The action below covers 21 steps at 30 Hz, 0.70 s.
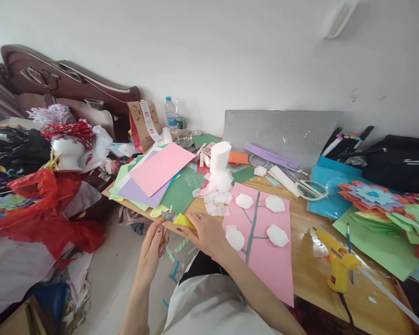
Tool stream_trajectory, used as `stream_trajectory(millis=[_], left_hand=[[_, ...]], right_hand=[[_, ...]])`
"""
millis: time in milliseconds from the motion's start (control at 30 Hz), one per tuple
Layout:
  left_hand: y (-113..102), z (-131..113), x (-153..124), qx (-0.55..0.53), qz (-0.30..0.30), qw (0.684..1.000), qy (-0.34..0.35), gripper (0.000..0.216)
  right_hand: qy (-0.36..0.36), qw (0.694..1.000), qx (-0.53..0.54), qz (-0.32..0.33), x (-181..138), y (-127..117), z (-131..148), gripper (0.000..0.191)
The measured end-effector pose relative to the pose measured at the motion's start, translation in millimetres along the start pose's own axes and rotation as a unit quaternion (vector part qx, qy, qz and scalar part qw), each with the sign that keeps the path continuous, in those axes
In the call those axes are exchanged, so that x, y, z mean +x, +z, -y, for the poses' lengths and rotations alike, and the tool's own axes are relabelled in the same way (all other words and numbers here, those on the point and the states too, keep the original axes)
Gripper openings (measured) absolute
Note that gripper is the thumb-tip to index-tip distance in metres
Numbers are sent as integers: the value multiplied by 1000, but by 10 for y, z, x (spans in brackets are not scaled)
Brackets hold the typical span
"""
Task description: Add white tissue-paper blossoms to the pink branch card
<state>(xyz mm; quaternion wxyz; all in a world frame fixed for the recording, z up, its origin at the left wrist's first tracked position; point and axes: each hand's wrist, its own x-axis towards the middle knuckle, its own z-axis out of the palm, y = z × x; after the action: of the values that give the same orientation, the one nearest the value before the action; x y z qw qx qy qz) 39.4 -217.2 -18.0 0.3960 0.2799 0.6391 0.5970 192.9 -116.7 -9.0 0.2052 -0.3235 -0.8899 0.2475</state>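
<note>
In the head view, both hands meet just below the middle of the frame, a little left of centre, at the near edge of the table (305,265). The right hand (207,232) is closed around a yellow knife (183,221), its grey head pointing left. The left hand (154,243) pinches a thin stick (165,228) between thumb and fingers, close beside the knife head; whether blade and stick touch, I cannot tell.

Right of the hands, in the lower centre, lies a pink sheet (272,272) with a grey-green branching stem and four white paper pieces (275,204) on it. Above the right hand stands a white roll (219,157), with white scraps (216,197) in front of it. Left of the roll is a pile of coloured paper, a pink page (162,168) on top. At right lie scissors (310,188), a yellow glue gun (338,265) and paper flowers (372,197). Two bottles (171,115) stand against the wall, upper centre-left.
</note>
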Motion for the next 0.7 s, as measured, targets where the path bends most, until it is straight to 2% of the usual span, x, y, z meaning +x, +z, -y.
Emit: stream_trajectory(millis=[67, 200, 367, 700], left_hand=[[-4, 8, -49, 30, -18, 999, 8, 52], [21, 18, -104, 88, -4, 994, 57, 43], [16, 15, -135, 170, -20, 978, 117, 47], [-46, 68, -88, 253, -128, 953, 110, 50]], right_hand=[[-16, 1000, -7, 0, -16, 22, 6, 38], [-32, 999, -8, -3, -71, 28, 3, 40], [-43, 999, -18, -9, -107, 50, -6, 44], [-86, 993, -76, 4, -20, 79, 44, 50]])
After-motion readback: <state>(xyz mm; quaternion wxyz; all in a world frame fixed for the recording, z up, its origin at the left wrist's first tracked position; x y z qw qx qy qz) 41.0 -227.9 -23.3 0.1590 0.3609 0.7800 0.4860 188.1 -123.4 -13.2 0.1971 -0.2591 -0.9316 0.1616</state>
